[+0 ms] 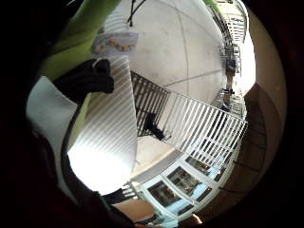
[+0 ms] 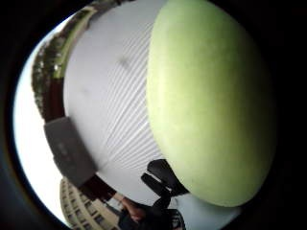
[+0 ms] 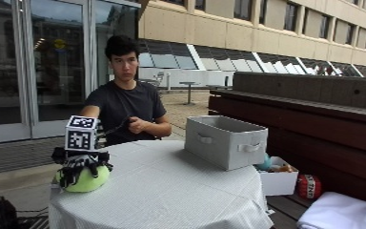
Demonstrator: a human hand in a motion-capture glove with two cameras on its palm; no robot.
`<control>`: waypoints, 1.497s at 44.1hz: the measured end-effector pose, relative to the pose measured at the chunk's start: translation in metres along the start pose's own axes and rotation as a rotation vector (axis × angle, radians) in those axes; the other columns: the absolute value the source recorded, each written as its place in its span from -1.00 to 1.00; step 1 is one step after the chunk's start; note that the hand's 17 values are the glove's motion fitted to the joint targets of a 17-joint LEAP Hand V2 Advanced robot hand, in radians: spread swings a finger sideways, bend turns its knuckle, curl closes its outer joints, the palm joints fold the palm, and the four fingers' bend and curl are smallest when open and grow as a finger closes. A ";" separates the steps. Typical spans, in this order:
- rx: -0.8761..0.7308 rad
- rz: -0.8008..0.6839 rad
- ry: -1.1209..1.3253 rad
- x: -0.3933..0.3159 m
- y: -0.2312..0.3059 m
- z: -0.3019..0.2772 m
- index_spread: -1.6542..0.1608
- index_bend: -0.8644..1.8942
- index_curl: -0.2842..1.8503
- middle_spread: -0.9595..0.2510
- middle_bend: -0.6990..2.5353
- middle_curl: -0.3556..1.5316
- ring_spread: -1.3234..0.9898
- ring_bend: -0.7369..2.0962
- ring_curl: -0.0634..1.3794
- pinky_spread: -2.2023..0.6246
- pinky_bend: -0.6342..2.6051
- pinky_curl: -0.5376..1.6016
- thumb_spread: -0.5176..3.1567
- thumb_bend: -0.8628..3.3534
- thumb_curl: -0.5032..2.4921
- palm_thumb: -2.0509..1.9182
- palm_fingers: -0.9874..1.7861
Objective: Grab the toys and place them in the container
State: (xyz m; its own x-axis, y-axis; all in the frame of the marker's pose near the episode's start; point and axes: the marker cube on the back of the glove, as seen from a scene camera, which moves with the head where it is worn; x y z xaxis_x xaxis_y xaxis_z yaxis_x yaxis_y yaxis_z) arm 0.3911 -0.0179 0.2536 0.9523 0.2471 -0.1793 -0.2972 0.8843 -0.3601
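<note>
There, gloved right hand clutching the green ball on the table.

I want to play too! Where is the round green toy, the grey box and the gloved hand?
Round light-green soft toy [image 3: 85, 181], outside view: its front lower side.
Grey fabric box with handles [image 3: 224, 145], outside view: its near side wall.
Black-gloved right hand [image 3: 81, 162], outside view: its back, resting atop the toy.

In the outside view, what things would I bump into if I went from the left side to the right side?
Gloved right hand gripping the green ball → grey fabric container on the round table → white box beside the table → red toy on the bench.
</note>
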 end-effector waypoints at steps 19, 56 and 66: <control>0.106 0.073 -0.108 0.009 0.000 -0.002 0.41 -0.31 -0.74 -0.01 -0.14 -0.12 -0.22 0.45 -0.18 0.20 0.09 -0.23 -0.23 -0.39 -0.30 0.52 0.42; 0.181 -0.093 -0.165 -0.079 0.107 -0.200 0.48 0.09 -0.48 -0.13 -0.14 -0.02 -0.21 0.33 -0.23 0.24 0.02 -0.12 -0.50 -0.50 -0.14 0.38 0.45; 0.436 -0.108 -0.189 -0.144 0.127 -0.260 0.46 0.03 -0.47 -0.18 -0.18 0.01 -0.22 0.32 -0.23 0.24 0.02 -0.11 -0.48 -0.52 -0.11 0.38 0.45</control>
State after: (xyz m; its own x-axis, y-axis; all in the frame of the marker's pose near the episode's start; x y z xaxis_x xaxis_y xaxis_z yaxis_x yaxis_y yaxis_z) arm 0.1983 -0.0442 -0.0049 0.9840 0.1767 0.0224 -0.1777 0.9825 0.0565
